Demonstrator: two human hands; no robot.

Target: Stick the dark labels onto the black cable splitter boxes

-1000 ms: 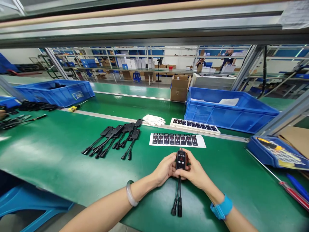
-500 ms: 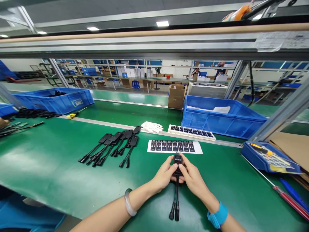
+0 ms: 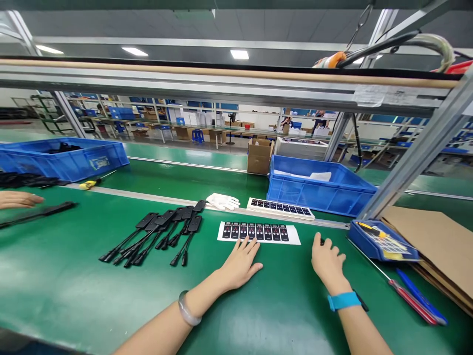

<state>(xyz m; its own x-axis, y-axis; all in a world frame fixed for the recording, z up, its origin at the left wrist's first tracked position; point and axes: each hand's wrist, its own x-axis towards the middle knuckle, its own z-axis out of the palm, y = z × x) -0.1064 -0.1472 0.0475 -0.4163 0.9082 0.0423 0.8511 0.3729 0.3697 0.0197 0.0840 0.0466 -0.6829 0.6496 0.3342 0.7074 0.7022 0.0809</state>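
Note:
My left hand [image 3: 241, 262] lies with fingers spread at the lower edge of the white label sheet [image 3: 294, 235], which carries several black labels. Off to the right of that sheet, my right hand [image 3: 328, 257] is curled over a black device [image 3: 322, 242], mostly hidden beneath it. A black cable end [image 3: 361, 300] shows beside the blue wristband. Several black devices with short twin cables [image 3: 162, 220] lie in a group left of the sheet. Behind the sheet is a stack of label sheets [image 3: 281, 207], beside a white glove [image 3: 222, 201].
Blue bins stand at the back left [image 3: 84, 165] and back right [image 3: 314, 195]. A small blue tray [image 3: 384, 251], a red screwdriver [image 3: 412, 301] and cardboard [image 3: 436, 246] are at right. Another person's hand [image 3: 18, 199] is at far left, near a black device [image 3: 59, 208].
Both hands have parted; the device held between them is now under my right hand, farther right. My left hand has let go and moved to the label sheet. The view has shifted.

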